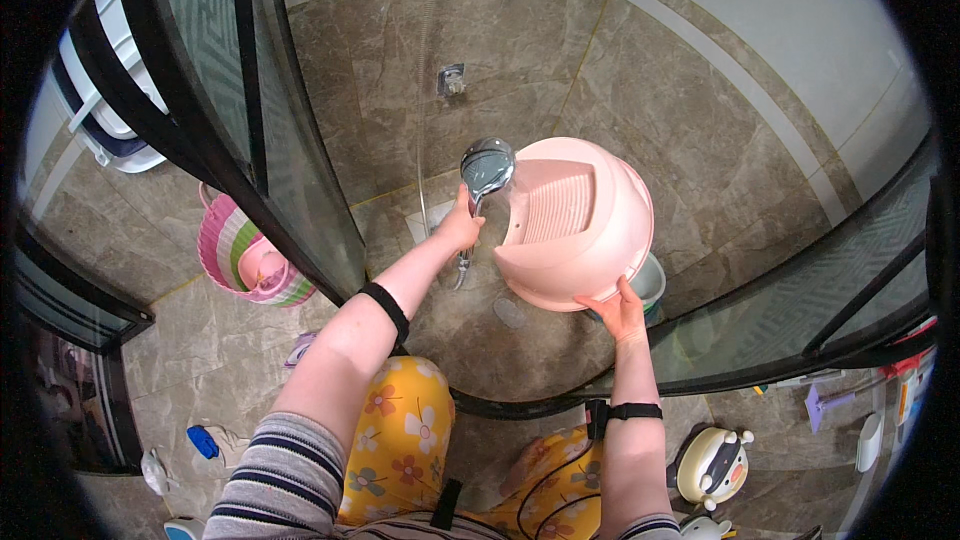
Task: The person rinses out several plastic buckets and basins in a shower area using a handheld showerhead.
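Note:
A chrome shower head (pixel 487 165) is gripped by its handle in my left hand (pixel 459 226), and its face points toward the basin. Faint water spray shows between the two. My right hand (pixel 619 309) holds the lower right rim of a pink plastic wash basin (pixel 577 259), with thumb and fingers spread along the edge. The basin is tilted, its underside facing up and left, and a ribbed washboard panel (pixel 559 200) shows there. Below my left hand hangs the end of the shower hose (pixel 462 274). A pale bucket (pixel 649 281) stands partly hidden behind the basin.
Dark-framed glass shower doors flank me, a left panel (pixel 300 112) and a right panel (pixel 750 337). Outside on the left stands a striped woven basket (pixel 225 240) holding pink things. A floor drain (pixel 510 311) lies below the basin. A cartoon-faced stool (pixel 712 467) is at lower right.

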Action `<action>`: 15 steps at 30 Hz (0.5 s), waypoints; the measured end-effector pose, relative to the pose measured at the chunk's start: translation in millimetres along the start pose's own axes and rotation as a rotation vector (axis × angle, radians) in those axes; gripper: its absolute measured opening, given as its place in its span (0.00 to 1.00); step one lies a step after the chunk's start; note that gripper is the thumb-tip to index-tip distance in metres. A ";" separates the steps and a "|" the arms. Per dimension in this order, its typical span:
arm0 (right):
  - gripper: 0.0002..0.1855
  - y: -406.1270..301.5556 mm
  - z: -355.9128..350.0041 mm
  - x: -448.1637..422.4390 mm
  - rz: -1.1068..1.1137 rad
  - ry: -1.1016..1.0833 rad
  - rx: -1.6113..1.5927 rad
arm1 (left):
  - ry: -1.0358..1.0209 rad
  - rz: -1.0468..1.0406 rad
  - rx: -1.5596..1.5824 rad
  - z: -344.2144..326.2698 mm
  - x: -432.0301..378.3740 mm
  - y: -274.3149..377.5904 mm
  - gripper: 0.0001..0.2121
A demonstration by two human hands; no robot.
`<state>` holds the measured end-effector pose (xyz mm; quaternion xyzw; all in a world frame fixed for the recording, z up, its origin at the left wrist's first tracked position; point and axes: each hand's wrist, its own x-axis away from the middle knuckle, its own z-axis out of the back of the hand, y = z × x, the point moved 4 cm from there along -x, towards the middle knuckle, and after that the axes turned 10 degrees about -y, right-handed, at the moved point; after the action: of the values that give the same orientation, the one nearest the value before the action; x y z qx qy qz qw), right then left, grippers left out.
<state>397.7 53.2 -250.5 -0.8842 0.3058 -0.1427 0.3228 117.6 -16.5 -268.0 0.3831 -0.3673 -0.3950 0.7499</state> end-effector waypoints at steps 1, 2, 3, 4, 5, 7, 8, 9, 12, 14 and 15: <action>0.24 -0.1 -0.4 0.1 -0.011 -0.011 0.014 | 0.012 -0.004 -0.039 0.6 1.7 4.1 0.33; 0.23 -0.3 -1.5 -2.9 -0.022 -0.047 0.103 | 0.026 -0.007 -0.076 1.1 3.6 8.5 0.33; 0.21 2.5 -2.6 -5.5 -0.042 -0.031 0.203 | 0.039 -0.007 -0.117 1.4 5.8 13.4 0.33; 0.20 5.5 -6.7 -10.0 -0.054 0.050 0.376 | 0.029 0.005 -0.194 2.5 7.7 16.2 0.33; 0.18 8.5 -10.7 -15.0 -0.073 0.130 0.545 | 0.016 0.006 -0.228 1.2 8.6 17.3 0.33; 0.16 18.1 -21.0 -27.2 -0.075 0.221 0.806 | 0.002 0.011 -0.298 6.6 15.6 22.3 0.32; 0.15 22.6 -24.1 -31.7 -0.080 0.270 0.923 | -0.021 0.032 -0.356 7.2 20.8 26.7 0.33; 0.14 24.0 -25.7 -36.6 -0.006 0.251 1.237 | -0.025 0.030 -0.390 5.2 26.3 31.3 0.34; 0.13 28.2 -25.2 -40.5 0.091 0.241 1.615 | -0.056 0.009 -0.517 -3.3 32.1 38.1 0.34; 0.12 32.5 -26.4 -42.0 0.107 0.244 1.683 | -0.084 0.034 -0.565 -8.9 26.8 29.5 0.33; 0.12 34.5 -26.4 -42.6 0.083 0.228 1.750 | -0.104 0.045 -0.586 -13.1 26.0 28.4 0.32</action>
<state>337.5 46.5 -255.8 -0.2885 0.1490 -0.4014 0.8564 148.4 -24.3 -242.7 0.1214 -0.2836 -0.4867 0.8173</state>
